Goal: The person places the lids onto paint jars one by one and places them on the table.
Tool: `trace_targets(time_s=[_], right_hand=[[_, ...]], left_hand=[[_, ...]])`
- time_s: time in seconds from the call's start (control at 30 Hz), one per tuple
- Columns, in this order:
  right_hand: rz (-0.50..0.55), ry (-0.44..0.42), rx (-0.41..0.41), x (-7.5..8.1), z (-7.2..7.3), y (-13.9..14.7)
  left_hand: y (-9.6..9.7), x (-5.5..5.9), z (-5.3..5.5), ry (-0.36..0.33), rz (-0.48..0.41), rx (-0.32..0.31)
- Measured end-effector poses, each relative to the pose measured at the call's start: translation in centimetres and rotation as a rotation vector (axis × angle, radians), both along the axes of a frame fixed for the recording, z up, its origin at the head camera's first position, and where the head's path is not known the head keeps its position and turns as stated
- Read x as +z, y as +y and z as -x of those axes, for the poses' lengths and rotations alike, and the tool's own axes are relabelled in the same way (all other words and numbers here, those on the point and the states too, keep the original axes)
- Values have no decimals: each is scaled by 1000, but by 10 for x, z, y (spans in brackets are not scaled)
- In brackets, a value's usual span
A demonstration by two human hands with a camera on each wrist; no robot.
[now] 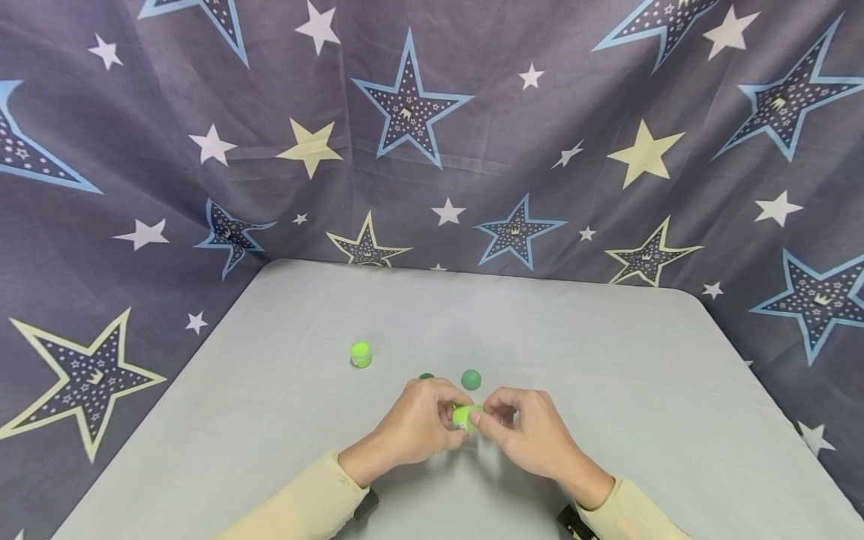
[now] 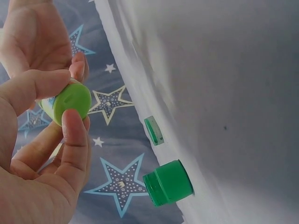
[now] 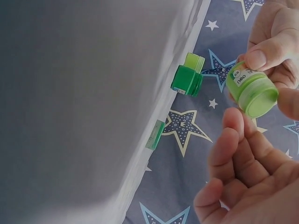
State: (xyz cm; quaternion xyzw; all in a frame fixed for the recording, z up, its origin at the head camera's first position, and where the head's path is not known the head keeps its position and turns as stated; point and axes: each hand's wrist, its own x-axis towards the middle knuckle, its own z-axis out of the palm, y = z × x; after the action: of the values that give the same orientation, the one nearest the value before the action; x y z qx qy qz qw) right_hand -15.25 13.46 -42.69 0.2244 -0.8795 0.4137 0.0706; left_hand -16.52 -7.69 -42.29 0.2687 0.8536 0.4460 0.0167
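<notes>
Fingers and thumb of my left hand [image 1: 420, 420] grip a small light green jar [image 3: 252, 88] tilted on its side, its label visible in the right wrist view. My right hand [image 1: 533, 429] pinches the jar's translucent lid [image 3: 262, 103] at its edge, thumb on one side and fingertips on the other. The jar's light green base [image 2: 72, 103] faces the left wrist camera. Just beyond the hands stands a dark green jar [image 2: 170, 183], mostly hidden behind the left hand in the head view. Its round dark green lid [image 1: 471, 379] lies apart from it on the table.
Another light green jar [image 1: 361, 354] stands farther back and left on the pale cloth-covered table [image 1: 574, 337]. A dark curtain [image 1: 472, 150] printed with stars hangs around the table's far and side edges.
</notes>
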Motion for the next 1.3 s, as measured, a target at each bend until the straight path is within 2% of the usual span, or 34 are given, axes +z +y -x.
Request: trace_targets(time_s=[0.37,0.67,1.0,1.17,1.3], right_hand=[[-31,-57,-34,1,1,-1],[-41,-120,-25,1,0,0],[-66,-149,-45,1,3,3],[-58,-120,-74,4,5,5],[-23,-38,-62,6,5,7]], left_hand=[[-1,1,1,-20,9,-3],[0,0,0,-30,13,-3],[1,-1,0,-29,1,0],[2,0,2,-24,-1,-2],[2,-1,3,-17,-5,-6]])
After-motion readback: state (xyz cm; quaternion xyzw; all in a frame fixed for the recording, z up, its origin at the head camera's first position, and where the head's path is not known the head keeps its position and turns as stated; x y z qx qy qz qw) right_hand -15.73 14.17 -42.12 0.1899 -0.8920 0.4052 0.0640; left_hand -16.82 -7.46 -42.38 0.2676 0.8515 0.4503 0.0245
